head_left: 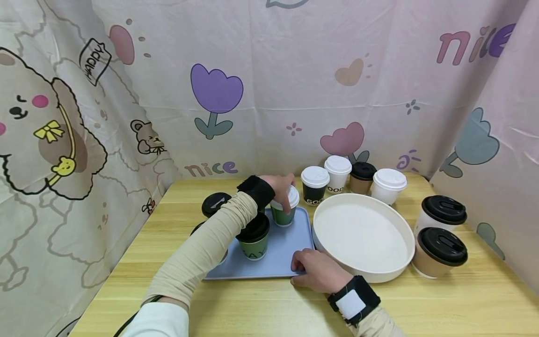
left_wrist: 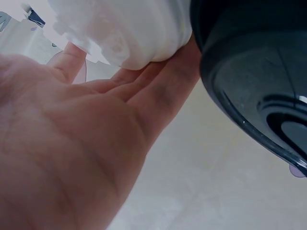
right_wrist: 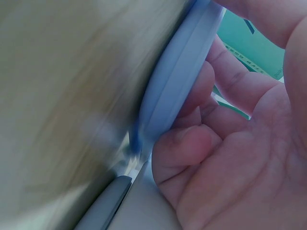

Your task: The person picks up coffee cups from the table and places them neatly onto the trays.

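Holding a white-lidded green cup (head_left: pixel 283 216) in the left hand (head_left: pixel 276 189), near the back right corner of the blue tray (head_left: pixel 280 262). Can't tell if sitting down flat or lifted a touch. Gripping the tray's front right corner with the right hand (head_left: pixel 320 271), fingers curled at the rim.

Biggest worry imo: squeezing too high and popping the lid, then losing the cup from under it. Second worry: the left forearm (head_left: pixel 206 250), slung over the black-lidded green cup (head_left: pixel 255 238) and near another black lid (head_left: pixel 215 204) further left. Could knock one over with that or the wrist strap (head_left: pixel 256 191) if pulled back low. Wouldn't tug that tray corner, could jerk the whole lot mid-grip.

As for room, not loads. Got a round white dish (head_left: pixel 364 234) right beside the tray's right edge (touching or not? can't tell), so no easy sliding that way. Just right of the held cup, a dark cup with a white lid (head_left: pixel 314 189), easy to clip on a sideways swing. Past the dish, a brown cup (head_left: pixel 429 264) tight by the rim, so no shoving over there. Safest way out, probably: straight up first, or toward the bare wood of the table (head_left: pixel 252 309) in front
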